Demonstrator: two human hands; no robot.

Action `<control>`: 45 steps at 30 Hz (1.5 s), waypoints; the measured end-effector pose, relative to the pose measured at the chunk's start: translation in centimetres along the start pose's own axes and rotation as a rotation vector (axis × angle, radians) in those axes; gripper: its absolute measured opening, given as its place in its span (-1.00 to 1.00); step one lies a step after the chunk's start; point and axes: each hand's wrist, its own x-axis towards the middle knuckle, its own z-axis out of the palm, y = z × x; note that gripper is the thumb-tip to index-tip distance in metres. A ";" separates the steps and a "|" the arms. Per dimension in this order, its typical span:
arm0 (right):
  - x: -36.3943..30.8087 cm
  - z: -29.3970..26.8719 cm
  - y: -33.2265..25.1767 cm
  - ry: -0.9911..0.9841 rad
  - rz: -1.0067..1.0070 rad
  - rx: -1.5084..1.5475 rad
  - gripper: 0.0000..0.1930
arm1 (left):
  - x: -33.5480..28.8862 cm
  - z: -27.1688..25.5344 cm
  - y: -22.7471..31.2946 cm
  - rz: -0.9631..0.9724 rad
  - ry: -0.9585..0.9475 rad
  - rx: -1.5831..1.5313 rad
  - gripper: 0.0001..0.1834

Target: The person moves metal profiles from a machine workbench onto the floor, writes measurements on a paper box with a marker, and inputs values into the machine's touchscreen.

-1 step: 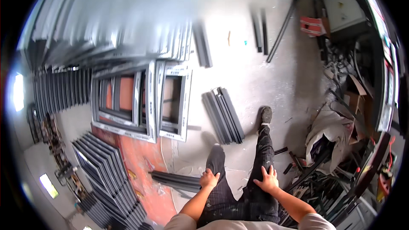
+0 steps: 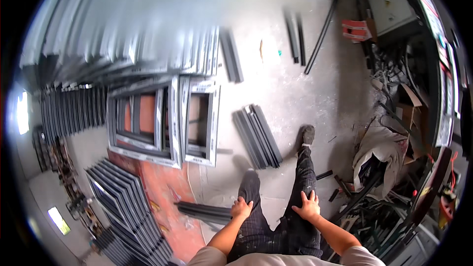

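Both palms lay flat on my dark trousers: my left hand (image 2: 241, 208) on the left thigh, my right hand (image 2: 308, 206) on the right, fingers spread and holding nothing. Nearest lay a short bundle of dark grey metal profiles (image 2: 204, 213) on the concrete floor (image 2: 315, 93), untouched, beside the two grey window frames (image 2: 165, 123); I judged no handling had begun

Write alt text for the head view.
Looking down, a person rests the left hand and right hand on their thighs above a concrete floor. Grey metal profiles lie ahead, beside grey window frames.
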 end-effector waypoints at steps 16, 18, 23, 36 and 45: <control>0.9 -9.0 15.6 0.297 -0.002 0.497 -0.35 | -12.0 -10.8 21.0 0.321 0.148 0.515 -0.28; 0.7 -8.3 18.1 0.329 -0.013 0.583 -0.40 | -14.0 -12.9 25.5 0.437 0.200 0.514 -0.30; -1.5 -3.8 25.3 0.577 0.106 0.972 -0.54 | -21.2 -14.4 36.8 0.705 0.281 0.681 -0.34; -0.6 8.9 28.2 0.659 0.727 1.604 -0.71 | -26.3 -12.6 55.4 0.943 0.123 1.105 -0.32; 2.5 2.4 23.9 0.270 0.773 1.937 -0.64 | -26.9 -11.0 69.4 1.146 -0.033 1.160 -0.42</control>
